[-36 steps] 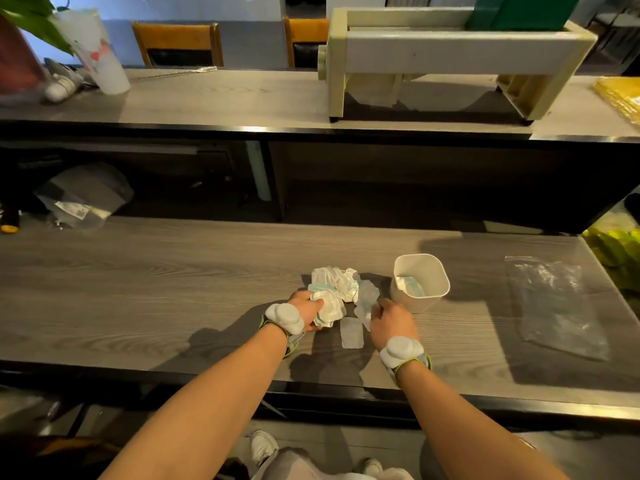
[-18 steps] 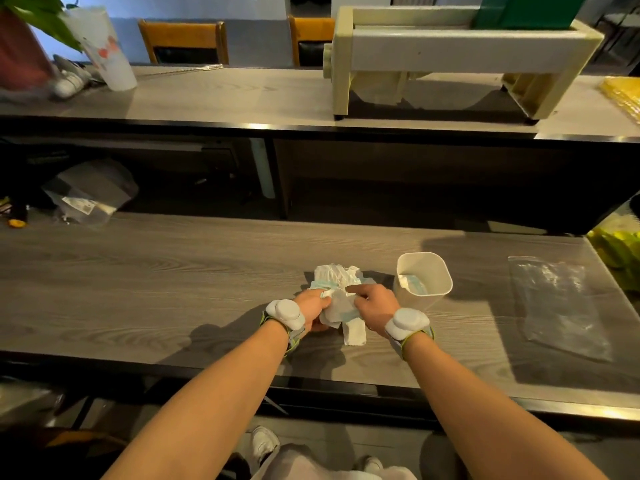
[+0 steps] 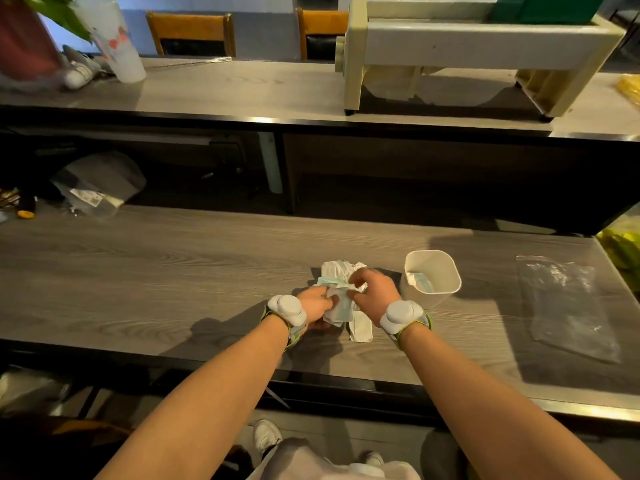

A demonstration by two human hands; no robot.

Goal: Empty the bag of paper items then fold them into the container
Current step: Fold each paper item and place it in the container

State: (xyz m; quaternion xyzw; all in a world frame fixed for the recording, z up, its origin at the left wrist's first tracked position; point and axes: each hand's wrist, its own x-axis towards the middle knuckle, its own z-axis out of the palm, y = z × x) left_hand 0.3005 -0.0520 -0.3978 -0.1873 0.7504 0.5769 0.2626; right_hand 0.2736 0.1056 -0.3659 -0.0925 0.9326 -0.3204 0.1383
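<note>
Both hands meet over the surface (image 3: 173, 271): the left hand (image 3: 317, 303) and right hand (image 3: 375, 294) each pinch one paper (image 3: 338, 306), fingers curled onto it. More papers (image 3: 337, 268) lie just behind, one strip (image 3: 361, 329) below. The container (image 3: 433, 277) stands just right, bag (image 3: 568, 306) farther right. Open room lies left; the near edge is close.

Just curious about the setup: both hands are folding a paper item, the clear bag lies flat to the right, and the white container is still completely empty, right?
Not quite. The head view shows the white container already holds a paper piece. Otherwise right: left hand and right hand work a paper item, clear bag flat on the right.
</note>
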